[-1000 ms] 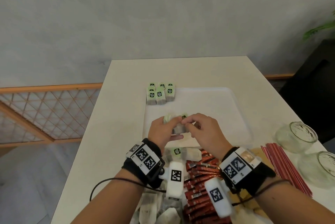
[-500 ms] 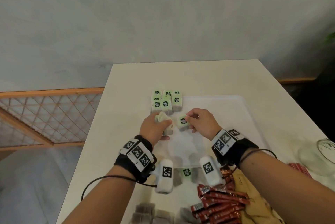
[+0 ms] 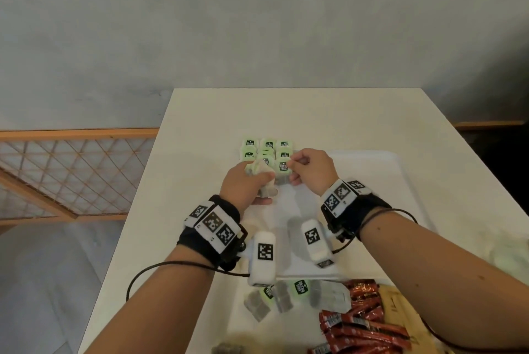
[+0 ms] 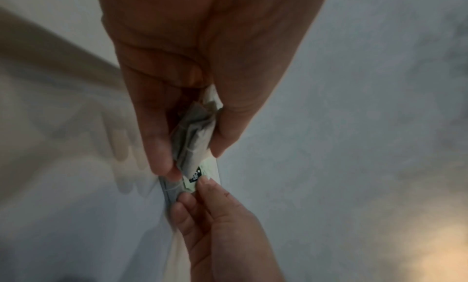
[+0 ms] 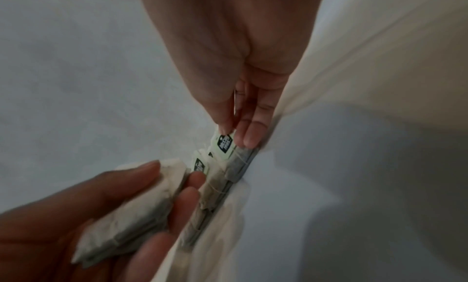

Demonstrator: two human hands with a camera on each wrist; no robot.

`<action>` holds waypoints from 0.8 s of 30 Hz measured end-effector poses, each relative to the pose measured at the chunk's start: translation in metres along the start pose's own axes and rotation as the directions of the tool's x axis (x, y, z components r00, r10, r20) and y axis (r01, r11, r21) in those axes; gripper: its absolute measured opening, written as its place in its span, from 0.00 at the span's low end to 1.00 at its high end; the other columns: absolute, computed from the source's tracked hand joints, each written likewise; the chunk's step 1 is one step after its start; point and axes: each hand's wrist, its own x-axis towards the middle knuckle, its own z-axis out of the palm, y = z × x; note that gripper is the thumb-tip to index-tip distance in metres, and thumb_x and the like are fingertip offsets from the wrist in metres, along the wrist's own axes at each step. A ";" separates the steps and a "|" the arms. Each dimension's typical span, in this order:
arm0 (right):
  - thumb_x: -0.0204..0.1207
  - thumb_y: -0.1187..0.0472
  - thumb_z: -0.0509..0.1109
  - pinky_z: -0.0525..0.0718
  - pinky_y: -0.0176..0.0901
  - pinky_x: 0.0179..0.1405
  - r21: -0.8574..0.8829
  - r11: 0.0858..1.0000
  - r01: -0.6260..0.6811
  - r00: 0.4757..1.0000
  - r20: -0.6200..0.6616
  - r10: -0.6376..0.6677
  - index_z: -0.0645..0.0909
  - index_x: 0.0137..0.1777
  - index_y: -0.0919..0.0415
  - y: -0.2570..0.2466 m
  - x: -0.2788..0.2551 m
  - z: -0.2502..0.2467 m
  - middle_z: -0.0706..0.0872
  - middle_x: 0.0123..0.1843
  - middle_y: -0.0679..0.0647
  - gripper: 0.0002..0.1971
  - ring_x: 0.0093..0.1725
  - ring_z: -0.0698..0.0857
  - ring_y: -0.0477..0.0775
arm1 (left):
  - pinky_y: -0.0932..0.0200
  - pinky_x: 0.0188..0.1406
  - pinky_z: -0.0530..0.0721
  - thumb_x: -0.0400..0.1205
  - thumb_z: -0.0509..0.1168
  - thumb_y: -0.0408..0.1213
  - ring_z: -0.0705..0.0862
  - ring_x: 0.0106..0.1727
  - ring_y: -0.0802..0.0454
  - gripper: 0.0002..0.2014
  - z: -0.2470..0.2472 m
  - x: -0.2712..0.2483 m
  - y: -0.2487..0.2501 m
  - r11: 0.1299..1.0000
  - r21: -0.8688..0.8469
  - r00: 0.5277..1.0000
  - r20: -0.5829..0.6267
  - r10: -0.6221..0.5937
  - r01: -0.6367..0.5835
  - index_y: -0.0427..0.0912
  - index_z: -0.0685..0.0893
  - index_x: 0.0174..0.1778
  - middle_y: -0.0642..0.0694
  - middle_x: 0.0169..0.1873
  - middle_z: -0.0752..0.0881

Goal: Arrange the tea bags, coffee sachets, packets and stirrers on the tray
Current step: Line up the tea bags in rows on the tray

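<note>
Several tea bags with green tags [image 3: 267, 150] lie in rows at the far left corner of the white tray [image 3: 372, 181]. My left hand [image 3: 257, 179] grips a small bunch of tea bags [image 4: 195, 134] just in front of those rows. My right hand [image 3: 290, 166] pinches the green tag of one tea bag [image 5: 222, 142] between thumb and fingers, holding it against the nearest row. In the right wrist view this bag touches the tray beside others. The two hands almost touch.
Loose tea bags [image 3: 274, 299] lie on the white table [image 3: 200, 138] in front of the tray's near edge. Red coffee sachets [image 3: 363, 322] and brown packets [image 3: 400, 305] are heaped at the near right. A wooden lattice rail [image 3: 71, 170] runs left of the table.
Both hands have moved away from me, from the tray's middle to the rows at its far left corner. The right hand now holds its tea bag against the nearest row.
</note>
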 end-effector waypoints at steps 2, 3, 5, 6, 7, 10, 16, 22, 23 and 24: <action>0.78 0.67 0.73 0.83 0.33 0.24 0.001 1.000 -0.003 1.000 -0.002 0.003 0.83 0.54 0.67 -0.002 -0.004 -0.001 0.86 0.34 0.59 0.07 0.22 0.84 0.46 | 0.51 0.39 0.92 0.80 0.71 0.30 0.92 0.47 0.40 0.12 -0.003 -0.005 -0.001 0.992 -0.109 0.997 0.042 -0.060 0.064 0.36 0.84 0.59 0.33 0.55 0.88; 0.77 0.66 0.73 0.83 0.33 0.25 -0.005 1.000 0.005 1.000 -0.012 -0.005 0.83 0.54 0.65 -0.004 -0.007 -0.002 0.86 0.35 0.59 0.07 0.24 0.84 0.48 | 0.52 0.39 0.92 0.80 0.69 0.29 0.92 0.48 0.40 0.13 -0.005 -0.009 0.000 0.980 -0.170 0.993 0.068 -0.092 0.102 0.34 0.83 0.61 0.32 0.57 0.88; 0.77 0.64 0.74 0.84 0.34 0.26 0.005 1.000 0.026 0.998 -0.052 -0.025 0.83 0.54 0.62 -0.008 -0.016 -0.004 0.85 0.36 0.55 0.07 0.27 0.84 0.50 | 0.51 0.40 0.92 0.82 0.66 0.27 0.91 0.49 0.37 0.16 -0.007 -0.016 -0.001 0.944 -0.282 0.982 0.123 -0.141 0.171 0.29 0.80 0.65 0.30 0.60 0.86; 0.78 0.62 0.74 0.85 0.36 0.27 0.025 0.999 0.030 0.998 -0.062 -0.028 0.83 0.53 0.61 -0.011 -0.022 -0.006 0.84 0.38 0.54 0.07 0.29 0.84 0.51 | 0.51 0.41 0.92 0.82 0.64 0.26 0.91 0.51 0.36 0.16 -0.007 -0.020 -0.001 0.927 -0.321 0.977 0.146 -0.153 0.193 0.28 0.79 0.67 0.29 0.61 0.85; 0.78 0.61 0.73 0.85 0.38 0.29 0.044 0.999 0.032 0.998 -0.049 -0.030 0.84 0.53 0.60 -0.013 -0.030 -0.007 0.85 0.39 0.54 0.06 0.30 0.84 0.51 | 0.50 0.42 0.92 0.83 0.63 0.25 0.90 0.52 0.36 0.16 -0.008 -0.024 -0.002 0.915 -0.348 0.974 0.166 -0.155 0.204 0.27 0.79 0.67 0.28 0.60 0.86; 0.79 0.58 0.72 0.84 0.40 0.32 0.100 0.995 0.028 0.995 0.094 -0.038 0.86 0.51 0.58 -0.020 -0.060 -0.008 0.88 0.43 0.56 0.05 0.33 0.84 0.51 | 0.47 0.48 0.91 0.84 0.63 0.26 0.89 0.56 0.34 0.15 -0.006 -0.038 -0.007 0.914 -0.361 0.976 0.173 -0.129 0.185 0.28 0.79 0.66 0.30 0.53 0.89; 0.75 0.60 0.77 0.82 0.39 0.32 0.092 0.994 0.059 0.989 0.127 -0.070 0.84 0.56 0.57 -0.019 -0.109 -0.011 0.86 0.40 0.55 0.11 0.31 0.85 0.47 | 0.50 0.45 0.92 0.79 0.71 0.28 0.88 0.51 0.39 0.14 0.007 -0.068 -0.017 0.944 -0.324 0.998 0.038 -0.055 0.064 0.32 0.84 0.61 0.30 0.51 0.88; 0.73 0.53 0.77 0.84 0.46 0.43 -0.052 0.994 0.092 0.992 0.088 -0.087 0.83 0.55 0.51 -0.013 -0.136 -0.015 0.88 0.44 0.49 0.12 0.40 0.86 0.50 | 0.55 0.41 0.92 0.78 0.73 0.26 0.90 0.43 0.46 0.11 0.022 -0.098 -0.018 0.925 -0.379 0.999 0.004 -0.033 0.032 0.34 0.86 0.56 0.36 0.47 0.90; 0.72 0.52 0.77 0.84 0.47 0.44 -0.066 0.993 0.095 0.992 0.089 -0.089 0.83 0.54 0.51 -0.014 -0.140 -0.017 0.88 0.45 0.49 0.12 0.40 0.86 0.51 | 0.55 0.41 0.91 0.78 0.73 0.27 0.90 0.44 0.46 0.12 0.023 -0.102 -0.018 0.925 -0.378 1.000 0.004 -0.027 0.026 0.34 0.86 0.57 0.37 0.48 0.90; 0.72 0.52 0.77 0.84 0.48 0.44 -0.069 0.992 0.102 0.991 0.090 -0.096 0.83 0.53 0.51 -0.014 -0.144 -0.018 0.88 0.44 0.50 0.12 0.40 0.86 0.50 | 0.55 0.43 0.91 0.78 0.73 0.28 0.90 0.45 0.46 0.13 0.024 -0.105 -0.017 0.926 -0.377 1.000 0.009 -0.018 0.020 0.34 0.86 0.58 0.37 0.50 0.91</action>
